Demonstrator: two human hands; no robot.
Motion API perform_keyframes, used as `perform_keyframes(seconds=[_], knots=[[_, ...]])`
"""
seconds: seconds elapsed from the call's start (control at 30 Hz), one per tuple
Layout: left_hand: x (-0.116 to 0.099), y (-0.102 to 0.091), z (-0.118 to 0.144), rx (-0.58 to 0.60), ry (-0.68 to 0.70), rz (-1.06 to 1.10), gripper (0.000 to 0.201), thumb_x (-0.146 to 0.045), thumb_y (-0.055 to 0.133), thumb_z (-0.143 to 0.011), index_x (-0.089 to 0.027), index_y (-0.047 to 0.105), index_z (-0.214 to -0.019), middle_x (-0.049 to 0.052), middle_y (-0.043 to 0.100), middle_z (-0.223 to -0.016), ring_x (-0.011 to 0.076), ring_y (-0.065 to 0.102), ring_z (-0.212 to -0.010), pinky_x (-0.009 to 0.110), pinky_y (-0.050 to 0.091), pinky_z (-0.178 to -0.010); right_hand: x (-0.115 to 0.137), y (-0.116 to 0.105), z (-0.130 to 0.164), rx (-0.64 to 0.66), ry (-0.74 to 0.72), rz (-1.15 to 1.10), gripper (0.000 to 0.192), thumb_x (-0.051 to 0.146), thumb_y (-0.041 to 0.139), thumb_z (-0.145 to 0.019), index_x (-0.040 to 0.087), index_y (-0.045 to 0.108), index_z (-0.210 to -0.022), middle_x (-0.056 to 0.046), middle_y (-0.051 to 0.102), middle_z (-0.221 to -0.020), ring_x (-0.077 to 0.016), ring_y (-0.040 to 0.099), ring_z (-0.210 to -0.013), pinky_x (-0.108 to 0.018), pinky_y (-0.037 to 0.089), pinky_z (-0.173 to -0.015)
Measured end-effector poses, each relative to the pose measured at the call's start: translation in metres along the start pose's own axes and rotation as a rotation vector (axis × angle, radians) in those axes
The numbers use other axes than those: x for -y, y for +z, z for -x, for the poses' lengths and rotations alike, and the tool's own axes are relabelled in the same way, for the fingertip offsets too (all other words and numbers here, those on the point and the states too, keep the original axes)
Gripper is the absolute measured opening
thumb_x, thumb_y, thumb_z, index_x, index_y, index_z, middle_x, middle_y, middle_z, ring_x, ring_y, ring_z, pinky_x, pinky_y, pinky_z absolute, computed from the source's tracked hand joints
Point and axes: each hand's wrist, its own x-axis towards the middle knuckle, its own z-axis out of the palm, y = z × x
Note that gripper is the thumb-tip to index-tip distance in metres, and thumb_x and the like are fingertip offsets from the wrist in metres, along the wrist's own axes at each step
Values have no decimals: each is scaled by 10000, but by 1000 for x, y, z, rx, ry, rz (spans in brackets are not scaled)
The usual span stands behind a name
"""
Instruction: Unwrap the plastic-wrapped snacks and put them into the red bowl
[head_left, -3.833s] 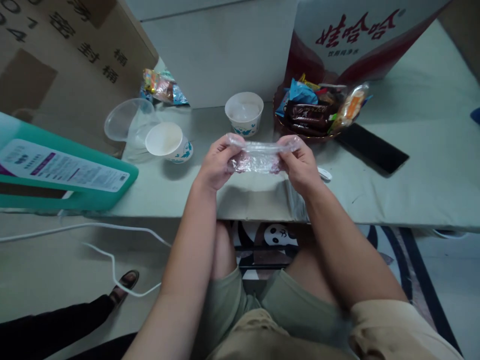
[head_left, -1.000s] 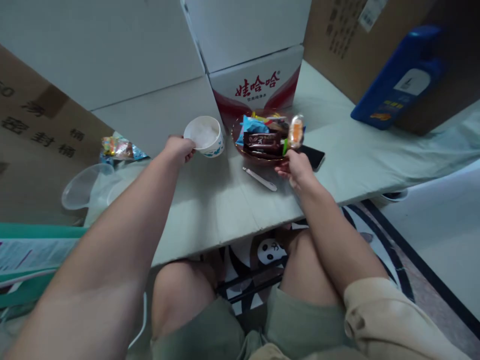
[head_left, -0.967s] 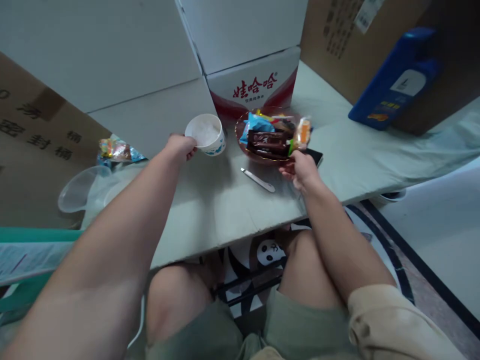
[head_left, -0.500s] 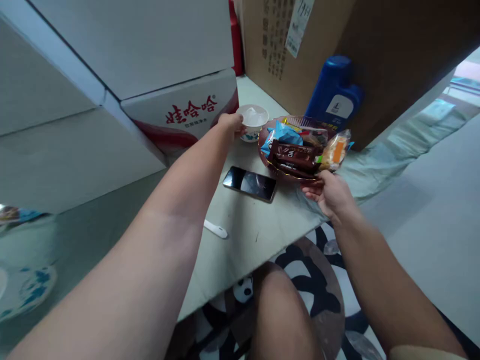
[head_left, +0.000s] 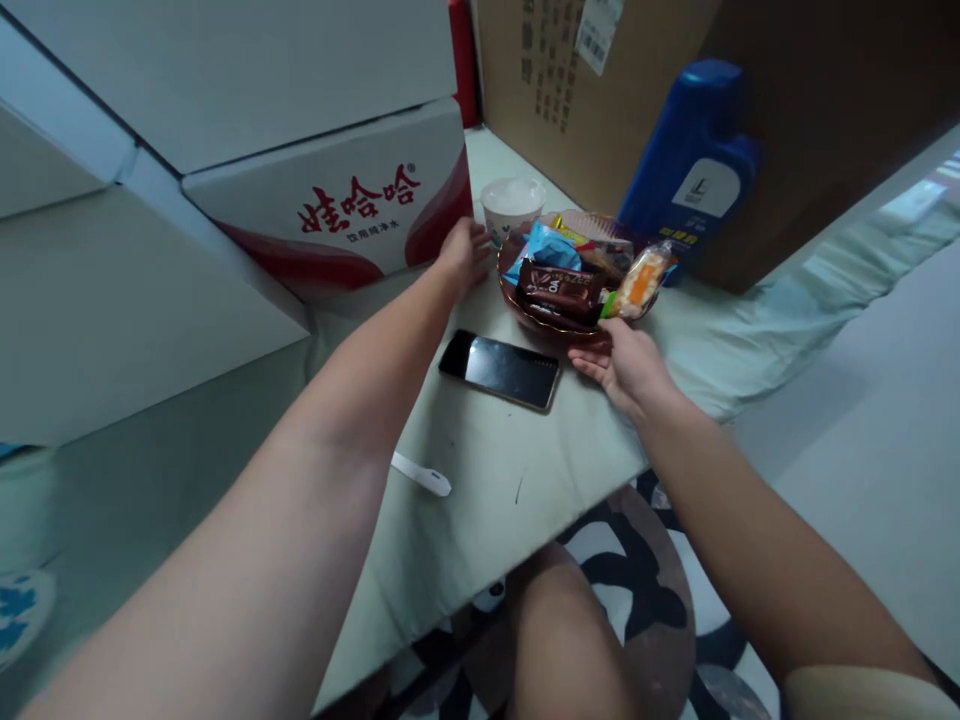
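Observation:
A brown see-through bowl with a wavy gold rim point(head_left: 551, 327) holds several wrapped snacks: a blue packet point(head_left: 551, 248), dark brown packets point(head_left: 559, 287) and a clear-wrapped one with an orange patch point(head_left: 641, 282). My right hand point(head_left: 619, 365) grips its near rim, thumb on top and fingers beneath. Just left of the bowl, my left hand point(head_left: 466, 255) reaches beside a white paper cup point(head_left: 512, 208) with a blue pattern. Its fingers are stretched out and partly blurred, and hold nothing that I can see. A black phone point(head_left: 499, 370) lies in front, screen up.
Behind the bowl stand a blue bottle point(head_left: 690, 160) and a large cardboard box point(head_left: 555, 90). White cartons point(head_left: 322, 120), one with red lettering, are stacked at left. A white plastic handle point(head_left: 424, 473) lies on the covered tabletop point(head_left: 480, 520), partly behind my left forearm.
My left hand has let go of the white cup, which now stands behind the brown bowl. The bowl has shifted slightly left, with my right hand still at its rim. The view has moved somewhat.

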Motion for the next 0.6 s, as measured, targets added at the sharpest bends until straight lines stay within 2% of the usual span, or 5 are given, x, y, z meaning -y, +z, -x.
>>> perform_keyframes(seconds=[0.1, 0.17, 0.3, 0.47, 0.6], knots=[[-7, -16, 15, -164, 24, -129, 343, -330, 418, -977, -180, 565, -706, 36, 577, -627, 151, 569, -570, 258, 430, -593, -5, 15, -5, 43, -7, -68, 118, 224, 463, -977, 183, 537, -894, -19, 654, -586, -131, 671, -550, -194, 566, -535], [-9, -30, 28, -178, 45, -204, 398, -291, 391, -976, -189, 508, -610, 3, 465, -511, 119, 414, -446, 248, 328, -503, -6, 29, -13, 75, -15, -96, 112, 211, 458, -970, 182, 531, -891, -27, 663, -613, -133, 685, -585, -203, 583, -578], [0, -53, 43, -124, 80, -386, 422, -232, 411, -955, -198, 487, -541, -2, 422, -466, 131, 381, -441, 271, 295, -515, 2, 63, -41, 66, -64, -78, 86, 215, 483, -980, 182, 513, -907, -16, 644, -647, -123, 687, -616, -188, 576, -583], [19, -68, 38, -33, 186, -526, 379, -222, 450, -935, -197, 525, -564, 17, 491, -558, 166, 466, -557, 308, 335, -603, 21, 102, -101, -51, -200, 9, 54, 253, 520, -987, 204, 506, -1004, 4, 622, -694, -134, 702, -676, -190, 571, -563], [26, -73, 35, -10, 219, -569, 361, -233, 447, -935, -199, 535, -586, 28, 540, -630, 184, 525, -657, 315, 361, -658, 36, 121, -154, -55, -317, 249, 128, 332, 550, -997, 205, 553, -1016, 13, 587, -700, -126, 654, -653, -217, 549, -556]])
